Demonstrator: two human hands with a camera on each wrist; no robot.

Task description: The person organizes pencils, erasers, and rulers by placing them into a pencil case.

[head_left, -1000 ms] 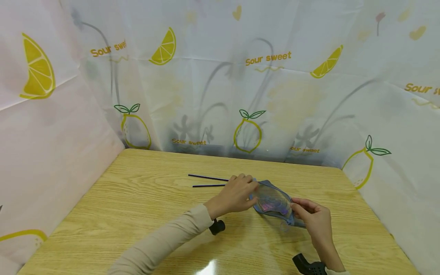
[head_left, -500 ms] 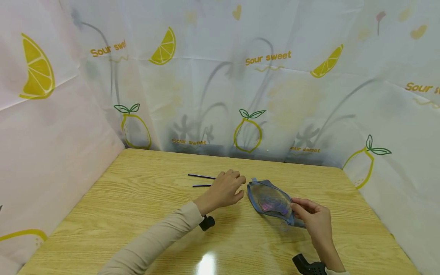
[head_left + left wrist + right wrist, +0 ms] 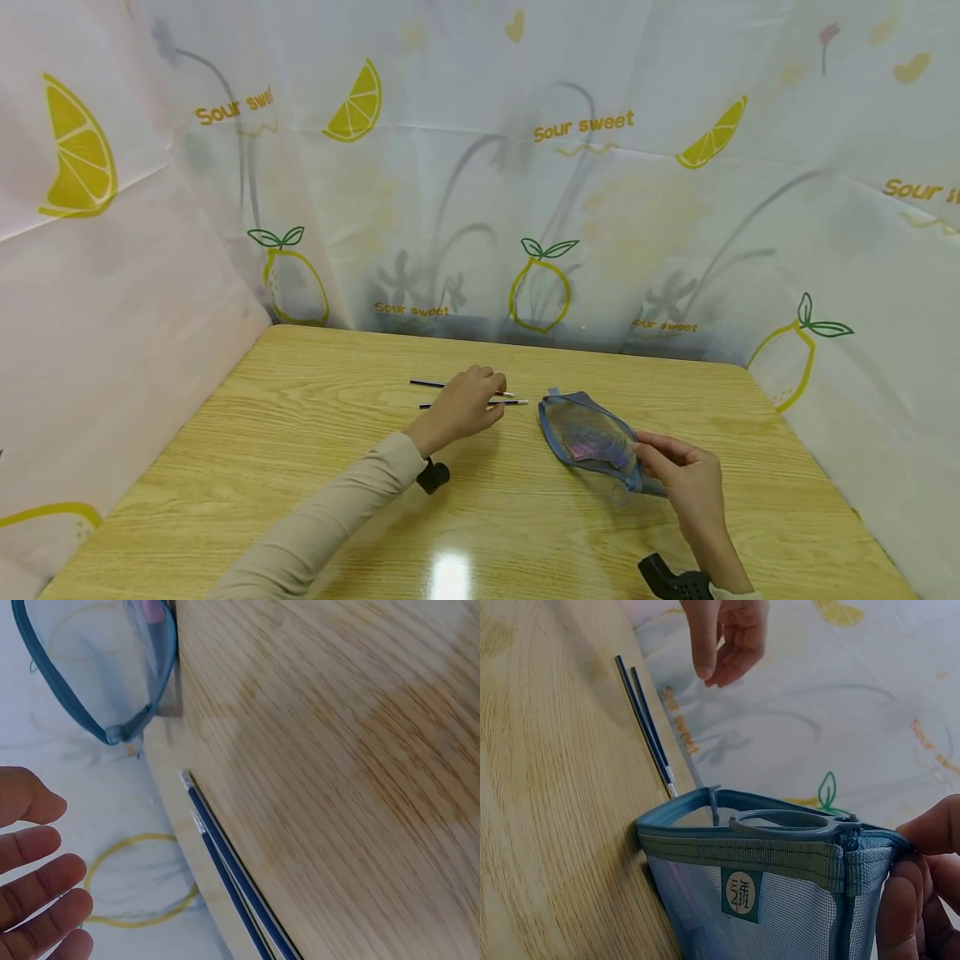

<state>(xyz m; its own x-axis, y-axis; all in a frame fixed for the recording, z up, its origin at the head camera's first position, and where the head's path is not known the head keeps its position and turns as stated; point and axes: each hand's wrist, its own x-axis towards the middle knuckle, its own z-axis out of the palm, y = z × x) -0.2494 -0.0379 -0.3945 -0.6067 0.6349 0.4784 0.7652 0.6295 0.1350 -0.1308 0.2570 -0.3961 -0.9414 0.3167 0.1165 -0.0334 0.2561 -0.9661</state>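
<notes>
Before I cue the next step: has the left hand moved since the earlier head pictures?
Yes. In the head view the left hand has moved left, away from the blue mesh zipper pouch, judged against the central printed lemon.

I can't see the middle of the two pencils (image 3: 236, 866); the left hand (image 3: 461, 404) covers it. Toward three o'clock, something pink and purple (image 3: 596, 452) inside the mesh pouch (image 3: 784, 859) is too blurry to name. The right-wrist view crops the pouch at six o'clock and the right hand (image 3: 924, 892) at four.
</notes>
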